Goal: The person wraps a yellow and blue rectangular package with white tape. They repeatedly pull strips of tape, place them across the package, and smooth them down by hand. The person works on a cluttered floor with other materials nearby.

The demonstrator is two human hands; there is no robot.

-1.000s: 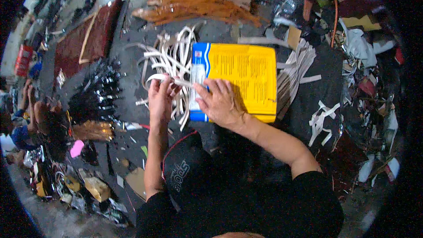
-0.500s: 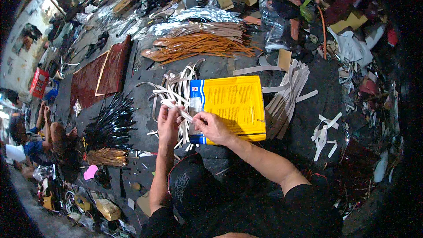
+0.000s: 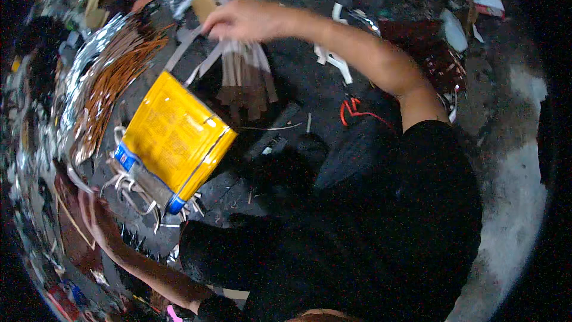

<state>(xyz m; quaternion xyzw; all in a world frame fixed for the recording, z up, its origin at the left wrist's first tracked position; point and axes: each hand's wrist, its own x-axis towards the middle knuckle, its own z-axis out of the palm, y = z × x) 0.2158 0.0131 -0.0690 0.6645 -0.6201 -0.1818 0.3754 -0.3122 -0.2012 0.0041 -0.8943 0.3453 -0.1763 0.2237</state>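
Observation:
My right hand (image 3: 241, 19) reaches over the far edge of a fan of pale grey strips (image 3: 241, 65), its fingers curled round the end of a flat grey strip (image 3: 183, 50). A yellow container with a blue band (image 3: 179, 134) lies tilted between my hands. White strips (image 3: 128, 185) spill from beneath its blue end. My left hand (image 3: 94, 211) is stretched out low at the left, smeared by motion, over a brown sheet (image 3: 71, 226). One pale strip (image 3: 79, 180) meets its fingertips; whether they grip it is not clear.
Beyond the container lie bundles of orange-brown strips (image 3: 128, 68) and shiny silver strips (image 3: 86, 62). White scraps (image 3: 336, 65) are strewn under my right forearm. A red cord (image 3: 351, 113) lies near my knee. A tan card piece (image 3: 204, 7) rests beside the grey strips.
My hands were together on a white strip at the container's blue end. They have parted, the right to the grey strips, the left outward. The whole view has turned.

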